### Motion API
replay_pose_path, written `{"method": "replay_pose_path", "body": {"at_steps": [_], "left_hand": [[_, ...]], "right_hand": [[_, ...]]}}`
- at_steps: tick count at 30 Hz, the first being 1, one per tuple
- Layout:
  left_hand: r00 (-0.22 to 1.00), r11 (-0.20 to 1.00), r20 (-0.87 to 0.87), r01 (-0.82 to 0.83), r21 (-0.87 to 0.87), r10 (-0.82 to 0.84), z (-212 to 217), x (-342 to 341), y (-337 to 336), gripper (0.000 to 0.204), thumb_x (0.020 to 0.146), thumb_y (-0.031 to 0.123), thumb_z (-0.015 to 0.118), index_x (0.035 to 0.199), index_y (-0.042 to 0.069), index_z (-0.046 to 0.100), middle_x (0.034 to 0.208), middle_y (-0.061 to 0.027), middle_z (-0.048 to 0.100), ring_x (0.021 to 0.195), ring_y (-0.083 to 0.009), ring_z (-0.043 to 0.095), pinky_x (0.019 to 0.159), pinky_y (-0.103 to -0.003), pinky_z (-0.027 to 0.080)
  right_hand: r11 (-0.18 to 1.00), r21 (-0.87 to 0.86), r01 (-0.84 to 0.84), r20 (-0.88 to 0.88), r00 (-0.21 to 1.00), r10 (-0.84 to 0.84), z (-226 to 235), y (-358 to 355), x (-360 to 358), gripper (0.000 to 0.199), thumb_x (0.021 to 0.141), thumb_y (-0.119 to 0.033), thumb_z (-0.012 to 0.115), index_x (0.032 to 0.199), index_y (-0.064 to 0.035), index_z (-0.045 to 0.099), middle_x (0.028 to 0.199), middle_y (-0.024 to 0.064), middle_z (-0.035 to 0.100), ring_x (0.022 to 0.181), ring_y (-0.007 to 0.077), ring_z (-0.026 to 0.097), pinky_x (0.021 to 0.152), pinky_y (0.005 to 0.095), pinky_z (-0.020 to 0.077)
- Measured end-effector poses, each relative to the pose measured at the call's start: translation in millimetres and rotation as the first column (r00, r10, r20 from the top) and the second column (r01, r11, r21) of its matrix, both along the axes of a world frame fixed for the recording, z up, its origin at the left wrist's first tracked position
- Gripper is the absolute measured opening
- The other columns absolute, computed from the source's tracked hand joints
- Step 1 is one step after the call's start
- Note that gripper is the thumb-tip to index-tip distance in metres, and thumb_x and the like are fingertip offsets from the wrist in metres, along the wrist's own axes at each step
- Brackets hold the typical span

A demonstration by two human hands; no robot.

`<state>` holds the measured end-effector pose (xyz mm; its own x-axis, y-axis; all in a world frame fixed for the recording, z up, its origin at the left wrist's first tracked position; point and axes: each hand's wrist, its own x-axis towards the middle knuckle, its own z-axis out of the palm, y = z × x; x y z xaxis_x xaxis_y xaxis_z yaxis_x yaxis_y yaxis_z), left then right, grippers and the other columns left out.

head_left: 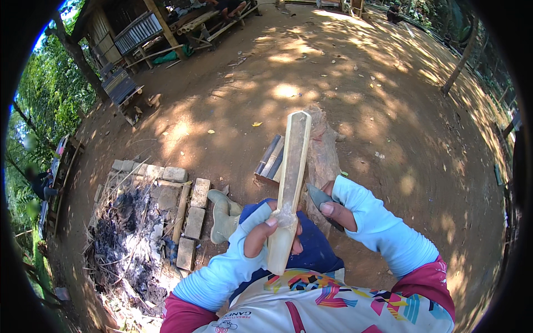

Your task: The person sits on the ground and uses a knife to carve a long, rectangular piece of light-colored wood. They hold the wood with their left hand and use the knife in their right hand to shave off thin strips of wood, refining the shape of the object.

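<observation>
A long split piece of pale bamboo [291, 166] stands nearly upright in front of me, its hollow inner face toward me. My left hand [265, 228], in a light blue sleeve, grips its lower part with the thumb across the front. My right hand [336, 208] is just to the right of the bamboo and holds a dark knife blade [317, 196], whose tip points toward the bamboo's edge. My blue-trousered knee [311, 250] is under both hands.
A wooden log [325, 155] lies on the dirt behind the bamboo, with short cut bamboo pieces [271, 158] beside it. A green rubber boot [222, 216] is on my left foot. An ash pit ringed with bricks [150, 222] lies left. Sheds stand far off.
</observation>
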<state>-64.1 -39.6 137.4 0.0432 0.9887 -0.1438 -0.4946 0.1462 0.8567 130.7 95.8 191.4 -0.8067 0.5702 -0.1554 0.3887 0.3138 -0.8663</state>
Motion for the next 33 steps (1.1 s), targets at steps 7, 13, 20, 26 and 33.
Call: {"method": "replay_pose_path", "body": {"at_steps": [7,13,20,26,33], "left_hand": [[0.911,0.992,-0.411,-0.015,-0.125,-0.038,26,-14,-21,0.054,0.088,0.022,0.07,0.127,0.0,0.041,0.091,-0.0083,0.058,0.071,-0.0136,0.059,0.065,-0.028,0.051],[0.78,0.998,-0.626,0.051,0.027,-0.023,11,-17,-34,0.057,0.083,0.023,0.076,0.123,-0.003,0.046,0.098,-0.0106,0.064,0.086,-0.0191,0.063,0.079,-0.03,0.051],[0.735,0.983,-0.653,0.151,-0.107,-0.184,11,-17,-46,0.065,0.081,0.007,0.076,0.136,0.0,0.043,0.114,-0.0103,0.063,0.105,-0.0157,0.061,0.092,-0.032,0.048],[0.597,0.978,-0.78,0.185,-0.091,-0.186,21,-15,-59,0.053,0.08,0.023,0.078,0.119,-0.004,0.054,0.1,-0.0181,0.065,0.094,-0.0257,0.066,0.08,-0.034,0.051],[0.539,0.922,-0.748,0.251,-0.295,-0.386,7,-14,-87,0.041,0.076,0.025,0.079,0.106,0.0,0.066,0.087,-0.0176,0.066,0.079,-0.0286,0.067,0.069,-0.036,0.051]], "right_hand": [[0.906,-0.381,-0.182,0.004,0.98,0.199,-11,-21,-15,0.026,0.1,-0.022,0.049,0.119,-0.0045,0.052,0.078,0.0052,0.058,0.071,0.0119,0.055,0.064,0.0279,0.0474],[0.888,-0.397,-0.232,-0.073,0.972,0.221,-20,-37,-26,0.046,0.1,-0.017,0.048,0.142,-0.0059,0.035,0.082,0.0047,0.057,0.064,0.0103,0.054,0.059,0.0252,0.0478],[0.698,-0.614,-0.368,-0.16,0.924,0.347,-30,-43,-32,0.053,0.1,-0.012,0.047,0.149,-0.009,0.026,0.091,0.0059,0.056,0.071,0.0086,0.052,0.062,0.0264,0.048],[0.735,-0.587,-0.338,-0.218,0.941,0.259,-57,-73,-27,0.047,0.099,-0.011,0.05,0.143,-0.0078,0.035,0.097,0.0067,0.057,0.077,0.0081,0.053,0.065,0.0259,0.0475],[0.78,-0.448,-0.437,-0.292,0.896,0.334,-85,-95,-13,0.041,0.098,-0.013,0.054,0.137,-0.007,0.042,0.111,0.0101,0.058,0.095,0.0149,0.057,0.08,0.0293,0.049]]}}
